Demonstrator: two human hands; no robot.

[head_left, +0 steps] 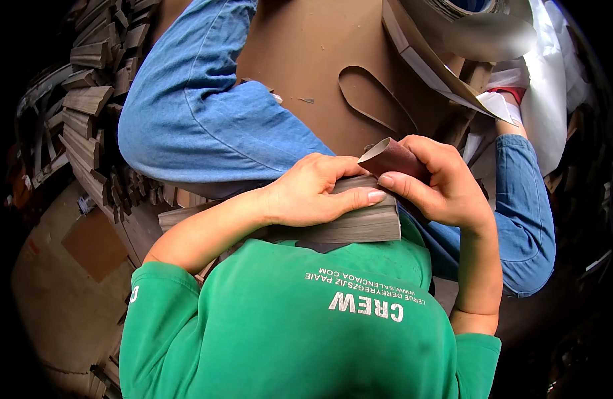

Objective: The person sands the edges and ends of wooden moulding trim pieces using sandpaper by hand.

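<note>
Across my lap lies a grey-brown wooden piece (pixel 366 225), its cut end facing right. My left hand (pixel 309 193) is wrapped over it, thumb along the near side and fingers hidden behind its far edge. A folded, curled strip of reddish-brown sandpaper (pixel 398 160) is pinched in my right hand (pixel 446 183), just above the right end of the wood. The thumb of that hand sits close to my left thumb. Whether the sandpaper touches the wood, I cannot tell.
Many short wooden pieces (pixel 87 100) are piled at the left. Ahead, a thin brown looped strip (pixel 349 70) lies on a brown board (pixel 300 40). At the upper right are a curved cardboard sheet (pixel 412 56) and white sheeting (pixel 549 86), near my bent leg (pixel 525 213).
</note>
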